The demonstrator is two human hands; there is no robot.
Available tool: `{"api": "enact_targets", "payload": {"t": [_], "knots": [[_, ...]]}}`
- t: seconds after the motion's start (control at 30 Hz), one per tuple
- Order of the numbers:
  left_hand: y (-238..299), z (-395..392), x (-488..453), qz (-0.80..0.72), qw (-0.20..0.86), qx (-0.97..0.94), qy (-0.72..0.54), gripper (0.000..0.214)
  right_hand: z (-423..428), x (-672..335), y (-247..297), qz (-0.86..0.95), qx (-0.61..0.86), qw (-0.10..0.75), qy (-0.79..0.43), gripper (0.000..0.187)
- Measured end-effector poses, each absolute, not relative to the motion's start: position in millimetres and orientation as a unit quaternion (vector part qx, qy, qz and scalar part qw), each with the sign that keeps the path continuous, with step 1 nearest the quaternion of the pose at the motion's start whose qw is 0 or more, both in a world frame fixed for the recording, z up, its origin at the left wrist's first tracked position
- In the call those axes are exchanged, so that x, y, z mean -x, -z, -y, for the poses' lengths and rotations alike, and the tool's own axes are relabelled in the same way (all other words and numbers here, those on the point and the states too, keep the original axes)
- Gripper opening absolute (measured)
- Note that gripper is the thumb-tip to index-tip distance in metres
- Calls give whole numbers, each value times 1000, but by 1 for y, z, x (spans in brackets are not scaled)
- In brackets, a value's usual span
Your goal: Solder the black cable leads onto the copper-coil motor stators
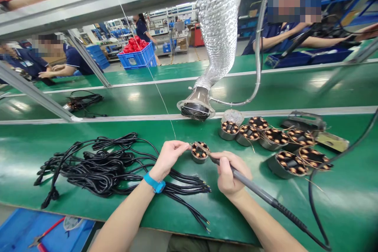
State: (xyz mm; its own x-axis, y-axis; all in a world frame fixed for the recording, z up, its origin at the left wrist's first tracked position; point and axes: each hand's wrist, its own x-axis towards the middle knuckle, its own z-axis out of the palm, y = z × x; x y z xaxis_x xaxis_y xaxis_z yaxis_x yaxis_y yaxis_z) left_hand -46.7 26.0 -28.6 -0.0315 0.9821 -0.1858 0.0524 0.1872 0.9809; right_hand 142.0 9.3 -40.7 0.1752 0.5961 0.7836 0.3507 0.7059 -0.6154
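Note:
My right hand point(228, 173) is closed around the dark handle of a soldering iron point(260, 193), its tip resting on a round motor stator point(200, 152) with copper coils on the green bench. My left hand point(169, 156) pinches a thin solder wire point(147, 67) that runs down from overhead, and its fingertips sit at the stator's left rim. A blue band is on my left wrist.
A pile of black cables point(100, 163) lies left. Several more stators point(274, 138) sit right, beside a metal stand point(304, 121). A foil fume hose with a fan nozzle point(197, 107) hangs over the bench. Other people work at benches behind; a blue crate point(137, 58) stands there.

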Motion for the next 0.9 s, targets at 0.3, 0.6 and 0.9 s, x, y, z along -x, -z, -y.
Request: {"api": "enact_targets", "payload": {"t": [0.3, 0.6, 0.9], "knots": [[28, -28, 56, -536, 561, -462, -430, 52, -11, -143, 45, 610, 396, 678, -109, 22], [32, -29, 54, -557, 518, -455, -463, 51, -48, -161, 37, 545, 436, 714, 59, 23], [36, -63, 83, -526, 571, -331, -536, 49, -90, -183, 62, 592, 585, 529, 165, 27]]}}
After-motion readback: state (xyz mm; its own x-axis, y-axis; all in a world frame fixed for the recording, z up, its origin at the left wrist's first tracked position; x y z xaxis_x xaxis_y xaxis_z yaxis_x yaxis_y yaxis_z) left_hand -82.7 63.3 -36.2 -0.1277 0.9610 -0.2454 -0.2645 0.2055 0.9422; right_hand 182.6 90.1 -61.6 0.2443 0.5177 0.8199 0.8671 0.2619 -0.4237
